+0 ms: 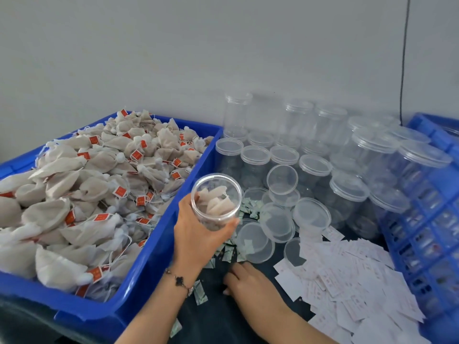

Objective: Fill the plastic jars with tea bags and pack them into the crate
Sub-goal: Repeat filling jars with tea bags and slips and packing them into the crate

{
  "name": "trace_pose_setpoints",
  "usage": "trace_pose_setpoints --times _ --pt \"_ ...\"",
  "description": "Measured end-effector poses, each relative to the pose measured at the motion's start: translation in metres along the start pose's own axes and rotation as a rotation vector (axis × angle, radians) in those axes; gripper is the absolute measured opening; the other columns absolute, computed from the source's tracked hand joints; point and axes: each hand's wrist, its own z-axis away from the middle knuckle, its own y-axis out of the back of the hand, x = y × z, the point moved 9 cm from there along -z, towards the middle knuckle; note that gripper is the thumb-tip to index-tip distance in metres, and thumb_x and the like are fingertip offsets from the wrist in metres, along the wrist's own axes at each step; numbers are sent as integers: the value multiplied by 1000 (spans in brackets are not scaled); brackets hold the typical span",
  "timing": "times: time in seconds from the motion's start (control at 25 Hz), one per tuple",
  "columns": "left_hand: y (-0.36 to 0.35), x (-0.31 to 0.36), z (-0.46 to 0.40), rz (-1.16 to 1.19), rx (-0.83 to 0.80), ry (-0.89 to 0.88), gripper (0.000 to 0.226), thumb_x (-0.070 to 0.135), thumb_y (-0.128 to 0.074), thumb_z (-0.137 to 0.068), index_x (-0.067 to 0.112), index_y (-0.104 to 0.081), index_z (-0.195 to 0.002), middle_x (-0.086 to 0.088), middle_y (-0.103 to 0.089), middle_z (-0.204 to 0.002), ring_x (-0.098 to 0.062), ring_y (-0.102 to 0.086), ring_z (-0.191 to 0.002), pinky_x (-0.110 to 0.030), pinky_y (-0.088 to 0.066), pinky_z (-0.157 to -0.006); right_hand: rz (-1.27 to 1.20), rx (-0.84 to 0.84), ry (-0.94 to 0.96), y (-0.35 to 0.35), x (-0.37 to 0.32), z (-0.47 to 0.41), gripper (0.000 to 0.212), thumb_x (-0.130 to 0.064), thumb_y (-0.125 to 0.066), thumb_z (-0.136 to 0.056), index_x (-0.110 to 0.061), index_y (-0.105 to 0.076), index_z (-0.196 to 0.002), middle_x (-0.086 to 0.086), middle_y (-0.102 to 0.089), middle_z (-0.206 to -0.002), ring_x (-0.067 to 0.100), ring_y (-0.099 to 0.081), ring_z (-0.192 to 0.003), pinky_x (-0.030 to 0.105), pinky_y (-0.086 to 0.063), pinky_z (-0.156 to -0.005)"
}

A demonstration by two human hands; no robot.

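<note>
My left hand [198, 234] grips a clear plastic jar [216, 199], open at the top and tilted toward me, with a few white tea bags inside. My right hand [248, 281] rests palm down on the dark table among small green-printed sachets [229, 252]; its fingertips are curled at them, and I cannot tell whether they pinch one. A blue tub [159, 234] on the left is heaped with white tea bags [82, 194] bearing red tags. The blue slatted crate [422, 244] stands at the right edge.
Many empty clear jars with lids [315, 167] stand at the back of the table against the grey wall. Loose clear lids [275, 222] lie in the middle. White paper slips [347, 276] are scattered at front right. A black cable [403, 58] hangs down the wall.
</note>
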Motion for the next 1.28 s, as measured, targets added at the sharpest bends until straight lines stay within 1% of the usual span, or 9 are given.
trace_pose_setpoints --times 0.08,0.32,0.4,0.52,0.68,0.88,1.0,1.2,1.28 --pt "-8 -7 15 -6 -53 34 78 54 -82 -48 44 -38 -111 28 -45 -110 20 -46 -102 1 -39 -79 -38 158 -77 19 11 11 26 -28 -89 -50 -24 -67 -61 -8 -59 -63 11 -60 -58 18 -44 -49" --pt "-47 -5 45 -6 -208 85 81 62 -80 -44 46 -37 -109 25 -53 -107 17 -50 -99 0 -40 -76 -341 826 -323 161 78 51 14 -24 -63 -87 -17 -68 -99 -10 -62 -93 3 -51 -88 11 -38 -79" --pt "-67 7 55 8 -263 55 79 63 -80 -44 46 -39 -109 22 -56 -106 12 -54 -97 -3 -42 -73 -294 700 -264 180 76 39 16 -25 -64 -88 -17 -68 -101 -8 -64 -95 7 -54 -92 16 -40 -80" --pt "-94 19 76 57 -356 41 71 59 -81 -46 43 -43 -104 22 -60 -99 9 -59 -91 -7 -45 -69 -236 223 -240 145 77 27 22 -34 -59 -91 -20 -69 -104 -8 -64 -104 11 -50 -102 19 -34 -86" --pt "-107 14 99 132 -360 114 72 61 -81 -42 47 -44 -102 36 -56 -103 16 -55 -93 -2 -42 -69 -367 383 -264 145 92 76 35 -43 -49 -94 -16 -70 -83 -10 -65 -80 5 -51 -83 17 -37 -77" --pt "-111 12 106 84 -358 104 69 60 -72 -43 64 -36 -102 39 -52 -106 15 -55 -92 -4 -43 -66 -43 -27 -117 95 62 83 73 -69 -8 -84 -25 -65 -102 -13 -59 -95 3 -41 -101 23 -24 -93" --pt "-106 14 106 83 -332 113 71 61 -74 -43 66 -36 -103 38 -54 -103 15 -57 -90 -5 -45 -64 -42 74 -117 106 59 79 64 -64 -19 -88 -25 -64 -112 -15 -60 -110 6 -44 -115 29 -25 -101" --pt "-100 15 115 77 -338 54 79 63 -80 -41 61 -41 -110 38 -54 -112 15 -56 -100 -5 -44 -75 -267 684 -246 136 99 118 28 -35 -42 -96 -22 -58 -116 -15 -60 -110 0 -51 -108 9 -32 -96" --pt "-101 9 119 38 -358 61 85 65 -77 -39 53 -42 -115 36 -54 -115 13 -54 -105 -16 -45 -83 -238 542 -485 108 131 126 27 -29 -42 -96 -23 -58 -117 -13 -59 -114 1 -48 -111 4 -30 -93"
